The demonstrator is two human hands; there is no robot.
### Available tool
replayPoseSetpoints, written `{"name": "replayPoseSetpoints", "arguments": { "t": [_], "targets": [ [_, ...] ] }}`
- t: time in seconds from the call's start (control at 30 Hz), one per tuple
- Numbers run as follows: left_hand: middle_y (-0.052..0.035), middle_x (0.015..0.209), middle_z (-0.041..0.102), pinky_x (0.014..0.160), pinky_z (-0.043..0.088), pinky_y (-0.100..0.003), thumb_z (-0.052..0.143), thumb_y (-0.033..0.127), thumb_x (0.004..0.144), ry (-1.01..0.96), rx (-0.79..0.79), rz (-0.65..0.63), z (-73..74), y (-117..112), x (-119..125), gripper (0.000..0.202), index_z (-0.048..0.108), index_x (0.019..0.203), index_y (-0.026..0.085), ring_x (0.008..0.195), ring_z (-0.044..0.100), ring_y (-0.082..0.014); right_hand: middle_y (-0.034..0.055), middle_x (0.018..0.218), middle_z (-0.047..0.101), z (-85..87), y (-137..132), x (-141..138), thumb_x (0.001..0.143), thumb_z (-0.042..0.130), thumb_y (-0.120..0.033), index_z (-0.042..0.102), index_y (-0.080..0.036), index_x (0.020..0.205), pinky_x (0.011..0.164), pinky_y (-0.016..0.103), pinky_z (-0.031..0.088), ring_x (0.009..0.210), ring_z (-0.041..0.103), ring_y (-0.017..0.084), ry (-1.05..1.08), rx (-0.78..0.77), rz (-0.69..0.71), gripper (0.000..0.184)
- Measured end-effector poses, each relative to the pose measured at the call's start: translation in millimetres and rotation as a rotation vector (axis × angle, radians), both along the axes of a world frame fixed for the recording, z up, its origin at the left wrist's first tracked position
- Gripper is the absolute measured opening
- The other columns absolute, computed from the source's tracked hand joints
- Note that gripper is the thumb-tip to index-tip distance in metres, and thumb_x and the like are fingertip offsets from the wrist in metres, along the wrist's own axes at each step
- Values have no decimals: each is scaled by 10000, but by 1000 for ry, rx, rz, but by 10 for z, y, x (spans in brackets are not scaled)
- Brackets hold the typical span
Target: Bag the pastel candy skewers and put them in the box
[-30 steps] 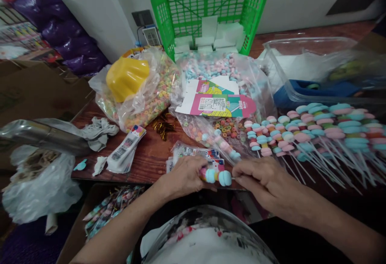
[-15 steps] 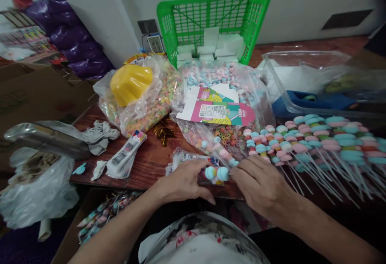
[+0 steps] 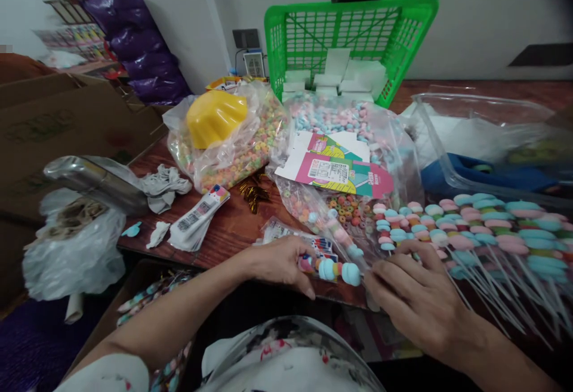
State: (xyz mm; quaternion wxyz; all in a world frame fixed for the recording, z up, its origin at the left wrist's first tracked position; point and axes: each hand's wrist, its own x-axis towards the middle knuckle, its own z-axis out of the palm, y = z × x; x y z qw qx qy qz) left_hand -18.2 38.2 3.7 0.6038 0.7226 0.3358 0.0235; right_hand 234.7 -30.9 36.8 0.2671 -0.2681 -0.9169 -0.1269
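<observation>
At the near edge of the wooden table my left hand pinches the wrapper end of a candy skewer with blue and pink discs. Its thumb lies along the table edge. Just to the right, my right hand curls its fingers around the skewer's stick end. Under my left hand lies a small stack of clear printed sleeves. A long row of finished candy skewers lies to the right, sticks pointing toward me.
Bags of coloured cereal rings and pastel candies fill the middle, with a yellow scoop and a pink flat carton. Behind stand a green basket and a clear tub. A box of wrapped skewers sits below left.
The camera has swung left, so everything sits further right in view. My right hand has slid rightward along the stick and the skewer sits a little lower, near the table edge.
</observation>
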Motion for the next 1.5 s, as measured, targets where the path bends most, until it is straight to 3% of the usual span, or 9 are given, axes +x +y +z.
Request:
{"name": "replayPoseSetpoints", "arguments": {
  "t": [0.13,0.23,0.53,0.83,1.03,1.2,1.3,1.43,1.5],
  "targets": [
    [66,638,502,559,311,-201,784,400,601,72,284,-3,49,-78,42,326,656,800,176,619,451,-105,62,774,637,-17,58,-22,860,440,-37,630,-132,888,830,465,369,727,513,168,6,-98,19,214],
    [64,667,528,579,319,-200,768,378,632,36,375,-23,97,-112,98,297,661,829,184,636,472,-108,47,752,616,-22,80,-87,863,432,-43,622,-140,881,863,473,359,718,501,161,53,-139,1,214],
    [66,659,519,577,355,-193,807,353,589,35,292,-26,110,-161,102,326,642,801,170,633,473,-109,40,708,581,-67,115,-149,880,448,-89,625,-149,827,832,430,364,702,457,167,90,-110,-92,193],
    [73,634,503,544,348,-180,798,358,593,-29,155,23,91,-159,141,323,626,772,152,604,447,-91,43,720,572,-54,47,-147,865,459,-63,633,-122,862,880,492,342,711,471,171,1,-80,0,183],
    [72,597,526,526,344,-189,796,346,592,33,236,-15,124,-150,224,287,636,736,156,575,470,-93,28,691,530,-91,28,-292,856,448,-53,629,-144,810,831,452,339,693,460,173,-25,-118,-29,208],
    [51,617,554,519,354,-197,761,341,640,3,262,-93,94,-153,306,252,632,721,140,588,487,-106,57,716,547,-240,79,-480,873,386,-62,597,-141,753,788,415,344,709,443,188,26,-163,-13,256],
    [35,707,602,572,395,-213,774,352,614,2,272,-57,85,-144,259,324,649,828,143,642,524,-129,62,746,552,-325,118,-517,867,383,-60,574,-141,735,765,395,337,722,438,189,32,-229,-7,246],
    [-11,990,648,759,432,-259,817,354,541,26,326,54,124,-102,70,677,586,1156,193,883,571,-195,55,774,553,-316,182,-411,833,389,-20,581,-148,781,794,401,331,767,452,195,76,-342,1,237],
    [0,960,650,760,426,-256,792,375,584,78,310,49,126,-86,-20,603,610,1132,201,881,573,-198,60,823,562,-275,211,-335,822,411,-14,596,-151,862,821,410,333,817,465,204,75,-385,-5,234]
  ]
}}
